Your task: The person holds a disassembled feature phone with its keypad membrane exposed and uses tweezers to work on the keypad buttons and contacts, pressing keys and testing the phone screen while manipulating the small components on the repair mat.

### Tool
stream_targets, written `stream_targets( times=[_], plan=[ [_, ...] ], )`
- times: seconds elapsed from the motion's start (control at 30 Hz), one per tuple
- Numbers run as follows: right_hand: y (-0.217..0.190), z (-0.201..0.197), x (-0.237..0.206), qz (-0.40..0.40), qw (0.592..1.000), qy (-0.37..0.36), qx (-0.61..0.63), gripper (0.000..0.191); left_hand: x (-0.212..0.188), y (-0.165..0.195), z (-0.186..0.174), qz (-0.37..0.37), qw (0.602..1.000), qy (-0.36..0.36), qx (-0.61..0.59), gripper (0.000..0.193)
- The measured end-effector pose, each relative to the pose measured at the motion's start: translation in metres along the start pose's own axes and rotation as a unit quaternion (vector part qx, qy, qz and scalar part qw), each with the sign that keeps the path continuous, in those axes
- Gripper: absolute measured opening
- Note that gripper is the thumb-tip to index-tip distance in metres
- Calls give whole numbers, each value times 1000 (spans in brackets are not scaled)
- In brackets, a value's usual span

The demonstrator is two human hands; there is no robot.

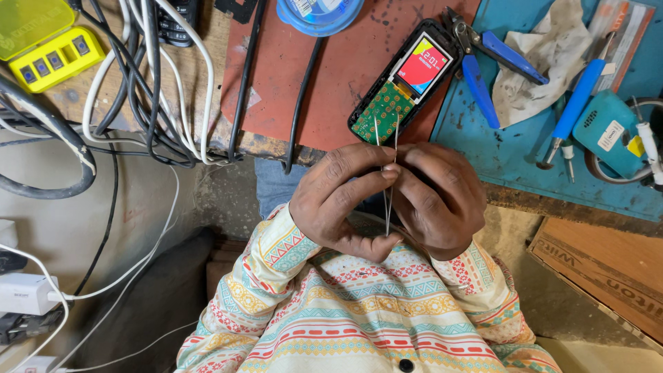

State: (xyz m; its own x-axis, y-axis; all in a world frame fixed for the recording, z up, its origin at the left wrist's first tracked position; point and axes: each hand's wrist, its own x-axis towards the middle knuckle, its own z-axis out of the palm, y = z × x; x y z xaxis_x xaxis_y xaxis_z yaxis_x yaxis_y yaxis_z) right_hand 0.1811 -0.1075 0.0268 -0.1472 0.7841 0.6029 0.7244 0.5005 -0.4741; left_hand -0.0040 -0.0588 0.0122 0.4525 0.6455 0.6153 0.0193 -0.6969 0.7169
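Tweezers point(389, 176) — a thin metal pair, tips pointing away toward the far edge — sit pinched between both hands, close to the body and just near of the bench edge. Left hand point(343, 200) curls around the lower shanks, thumb and forefinger closed on them; right hand point(436, 197) presses in from the right, fingers folded, so the two hands touch. Tips hover at the green keypad board of an opened phone point(406, 81), its small screen lit, lying on a red mat point(304, 76). Judged light, springy and sharp, slippery at the polished shanks — best gripped mid-length. Blue-handled pliers point(483, 62) and a blue screwdriver point(573, 110) lie to the right on a blue mat point(504, 155).
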Motion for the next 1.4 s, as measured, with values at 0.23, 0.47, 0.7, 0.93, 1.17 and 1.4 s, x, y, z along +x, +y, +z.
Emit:
stream_targets(
  times=[0.23, 0.47, 0.7, 0.93, 1.17, 1.4],
  plan=[
    [-2, -1, 0, 2, 1000, -14, -18, 27, 1, 4, -3, -27, 999, -13, 14, 51],
    [-1, -1, 4, -12, 999, -27, -22, 24, 0, 7, -9, -46, 999, -26, 7, 50],
    [-2, -2, 6, -10, 999, -35, -27, 23, 0, 7, -8, -45, 999, -25, 9, 52],
    [1, -1, 5, -17, 999, -33, -17, 23, -2, 7, -8, -48, 999, -24, -1, 56],
    [-1, -2, 5, -6, 999, -38, -17, 24, -2, 5, -8, -39, 999, -25, -1, 57],
    [-1, -1, 4, 23, 1000, 6, 19, 21, 6, 9, -2, -21, 999, -21, 15, 65]
  ],
)
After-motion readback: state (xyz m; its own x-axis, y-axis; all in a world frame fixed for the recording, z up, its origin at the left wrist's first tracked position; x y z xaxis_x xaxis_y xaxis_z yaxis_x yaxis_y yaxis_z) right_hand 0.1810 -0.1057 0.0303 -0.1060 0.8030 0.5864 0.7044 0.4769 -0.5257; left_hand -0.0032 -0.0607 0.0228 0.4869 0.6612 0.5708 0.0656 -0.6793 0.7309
